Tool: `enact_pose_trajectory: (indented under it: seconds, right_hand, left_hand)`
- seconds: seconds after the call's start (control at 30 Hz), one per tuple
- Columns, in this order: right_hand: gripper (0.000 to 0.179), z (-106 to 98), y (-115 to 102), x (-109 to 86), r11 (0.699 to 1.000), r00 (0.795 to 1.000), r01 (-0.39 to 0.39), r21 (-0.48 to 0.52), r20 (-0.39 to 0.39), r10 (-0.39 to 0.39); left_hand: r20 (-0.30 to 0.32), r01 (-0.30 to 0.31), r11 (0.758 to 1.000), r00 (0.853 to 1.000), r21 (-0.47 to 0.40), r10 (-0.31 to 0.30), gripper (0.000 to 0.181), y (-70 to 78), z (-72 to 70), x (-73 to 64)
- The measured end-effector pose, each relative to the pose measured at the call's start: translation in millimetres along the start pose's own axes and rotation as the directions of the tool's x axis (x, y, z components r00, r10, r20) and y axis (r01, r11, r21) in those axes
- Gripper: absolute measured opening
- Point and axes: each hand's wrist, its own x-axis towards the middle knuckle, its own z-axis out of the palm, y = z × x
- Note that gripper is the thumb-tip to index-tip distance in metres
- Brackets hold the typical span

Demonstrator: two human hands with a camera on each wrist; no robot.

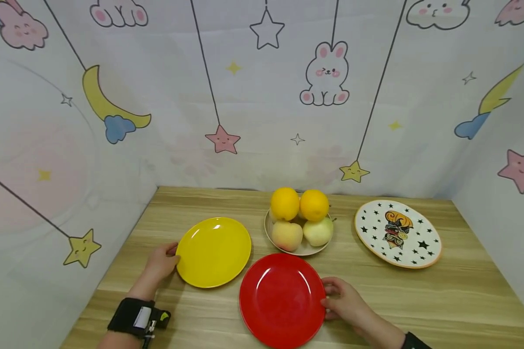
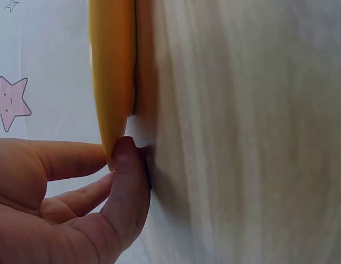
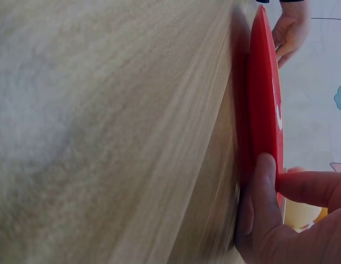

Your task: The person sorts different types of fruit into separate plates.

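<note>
Pinching rims, seemingly to keep faces untouched: left hand (image 1: 160, 262) at nine o'clock on glossy yellow round plate (image 1: 214, 252); right hand (image 1: 347, 303) at three on glossy red round plate (image 1: 282, 300), sited at yellow's four o'clock.

There is one left hand (image 1: 160, 262) and one right hand (image 1: 347, 300), making two hands; one yellow plate (image 1: 214, 252), one red plate (image 1: 282, 300) and one white patterned plate (image 1: 412, 237), making three plates; two oranges (image 1: 285, 204), one peach (image 1: 287, 236) and one pale green fruit (image 1: 318, 232), so at least four fruits in one bowl (image 1: 306, 250). The head view shows one surface (image 1: 471, 295), one printed moon (image 1: 97, 94) and two pink stars (image 1: 223, 140).
</note>
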Motion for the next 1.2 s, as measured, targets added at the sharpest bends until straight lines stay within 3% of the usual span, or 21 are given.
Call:
enact_pose_trajectory:
  seconds: [0.47, 0.8, 1.2]
  right_hand:
    - [0.046, 2, 3, 3.6, 1.000, 1.000, -0.010, 0.006, -0.013, 0.010]
    - [0.046, 2, 3, 2.9, 1.000, 1.000, -0.010, 0.011, -0.001, 0.010]
    - [0.045, 0, 4, 4.1, 1.000, 1.000, 0.001, -0.003, -0.006, -0.001]
  left_hand:
    - [-0.049, 0.001, 0.998, 0.999, 0.060, 0.002, 0.051, -15.2, -11.4, -16.6]
    - [-0.093, -0.035, 0.993, 0.995, 0.113, 0.046, 0.051, -26.5, -23.5, -29.3]
    - [-0.069, 0.048, 0.988, 0.997, 0.144, -0.038, 0.052, -34.6, -36.1, -33.5]
